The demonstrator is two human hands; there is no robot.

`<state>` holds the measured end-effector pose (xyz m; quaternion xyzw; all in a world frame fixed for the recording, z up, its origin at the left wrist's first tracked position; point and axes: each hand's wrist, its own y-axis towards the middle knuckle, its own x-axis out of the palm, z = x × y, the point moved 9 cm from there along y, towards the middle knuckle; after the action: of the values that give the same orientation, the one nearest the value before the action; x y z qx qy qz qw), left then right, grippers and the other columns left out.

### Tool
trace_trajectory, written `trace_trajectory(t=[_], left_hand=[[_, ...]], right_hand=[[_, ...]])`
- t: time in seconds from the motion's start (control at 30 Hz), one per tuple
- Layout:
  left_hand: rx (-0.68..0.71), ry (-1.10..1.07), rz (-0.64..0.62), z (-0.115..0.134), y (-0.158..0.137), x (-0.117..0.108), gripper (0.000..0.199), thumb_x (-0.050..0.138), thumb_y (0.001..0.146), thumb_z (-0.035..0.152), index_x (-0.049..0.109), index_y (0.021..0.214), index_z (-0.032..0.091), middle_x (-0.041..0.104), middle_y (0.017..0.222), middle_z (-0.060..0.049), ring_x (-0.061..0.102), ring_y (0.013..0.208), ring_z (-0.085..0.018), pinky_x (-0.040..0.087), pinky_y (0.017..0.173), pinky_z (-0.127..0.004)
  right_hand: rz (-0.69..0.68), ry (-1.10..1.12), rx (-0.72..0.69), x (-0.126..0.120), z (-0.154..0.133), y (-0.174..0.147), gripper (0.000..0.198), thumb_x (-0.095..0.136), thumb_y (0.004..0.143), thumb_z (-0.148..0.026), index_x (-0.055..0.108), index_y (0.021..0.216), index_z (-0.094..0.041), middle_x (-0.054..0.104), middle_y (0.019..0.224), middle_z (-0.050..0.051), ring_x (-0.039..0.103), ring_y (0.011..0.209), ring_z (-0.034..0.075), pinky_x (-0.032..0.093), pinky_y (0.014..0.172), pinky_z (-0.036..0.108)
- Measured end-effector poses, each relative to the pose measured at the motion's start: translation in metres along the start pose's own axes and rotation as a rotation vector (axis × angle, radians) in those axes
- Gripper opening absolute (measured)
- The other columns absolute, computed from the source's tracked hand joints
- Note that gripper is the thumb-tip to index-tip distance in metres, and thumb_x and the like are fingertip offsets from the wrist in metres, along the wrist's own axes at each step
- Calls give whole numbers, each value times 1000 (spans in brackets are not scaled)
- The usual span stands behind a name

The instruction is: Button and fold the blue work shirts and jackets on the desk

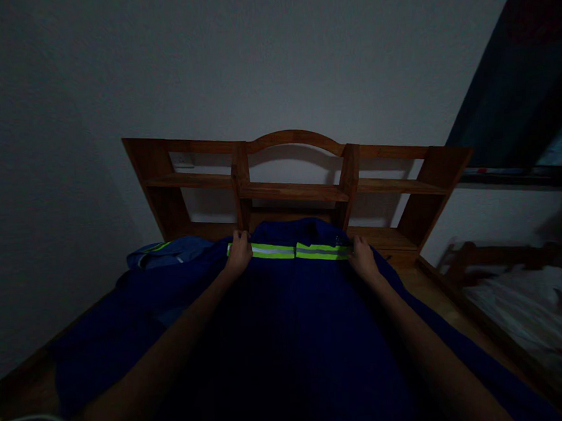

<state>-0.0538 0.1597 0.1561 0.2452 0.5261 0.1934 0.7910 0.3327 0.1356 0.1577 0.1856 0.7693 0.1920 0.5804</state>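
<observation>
Centrally, in the head view, we find a dark blue garment [314, 327] spread over a wooden surface [427, 291], its far end just in front of a wooden shelf unit [295, 191]. Across the garment, near that end, we note a yellow-green reflective band [272, 251], whose two lengths meet close to the middle.

The left hand [239, 254] is clamped on the garment at the band's left end, fingers bent over the cloth. The right hand [362, 258] likewise grips the cloth at the band's right end; its fingertips are too dark for us to trace. We see the hands well apart, both forearms reaching forward over the garment.

To the left, we observe a lighter blue folded cloth [182, 247] with a yellow-green strip, lying against the garment. A white cable [36, 418] curves at lower left. Behind the shelf unit stands a pale wall [275, 68]; at far right, we make out whitish bedding [530, 305] and, above it, a dark curtain [504, 95].
</observation>
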Motion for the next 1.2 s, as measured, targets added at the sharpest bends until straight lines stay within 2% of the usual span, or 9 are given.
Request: trace_trajectory(t=[0.07,0.13,0.27,0.37,0.47,0.57,0.73,1.0,1.2], left_hand=[[-28,16,-97,-2,-17,23,29,44,78,9,48,107,14,39,119,-13,53,102,-24,45,86,-32],[-68,37,-151,2,-34,31,35,46,79,11,45,115,12,31,130,-16,53,105,-25,46,86,-34],[47,39,-121,52,-62,10,50,51,78,14,38,127,11,13,144,-19,43,118,-31,41,92,-41],[315,-122,-203,111,-90,-3,32,51,82,19,53,113,18,38,133,-12,39,121,-27,35,99,-41],[441,-335,-443,141,-123,11,14,54,82,29,64,85,20,61,94,-6,54,96,-21,41,89,-33],[317,-475,-578,130,-140,37,20,56,80,36,65,78,18,61,75,-3,57,74,-15,43,71,-24],[152,-615,-673,105,-151,66,27,56,78,40,67,81,16,65,77,-3,59,72,-15,42,65,-22],[230,-714,-829,114,-163,69,31,67,69,38,65,90,15,63,76,-3,56,69,-14,40,61,-21],[247,-666,-786,111,-165,74,26,67,69,37,63,84,16,62,75,-1,55,65,-12,37,57,-20]], right_hand=[[-140,24,-58,21,-5,-19,39,50,76,-13,46,115,-11,46,117,17,52,99,24,42,80,31],[-172,53,-108,19,-12,-38,48,50,78,-15,39,125,-15,40,128,15,51,104,25,44,80,31],[-51,184,-145,-36,-36,-68,43,45,84,-21,39,127,-21,46,124,11,53,100,23,44,78,31],[-56,374,-241,-64,-71,-91,23,44,87,-23,55,107,-21,56,104,7,56,89,18,43,79,29],[-172,544,-326,-55,-104,-116,15,45,86,-21,60,87,-21,60,89,3,56,80,14,42,73,25],[-266,606,-309,-21,-117,-138,14,49,82,-16,62,80,-20,61,81,1,56,74,12,41,69,23],[-308,575,-258,18,-116,-159,15,50,80,-13,63,80,-20,61,81,1,56,74,13,41,68,23],[-334,524,-321,19,-123,-164,20,50,79,-12,66,85,-22,60,87,1,57,77,13,41,70,23],[-360,501,-380,21,-128,-169,28,49,81,-15,66,101,-24,59,91,1,56,76,12,40,66,22]])
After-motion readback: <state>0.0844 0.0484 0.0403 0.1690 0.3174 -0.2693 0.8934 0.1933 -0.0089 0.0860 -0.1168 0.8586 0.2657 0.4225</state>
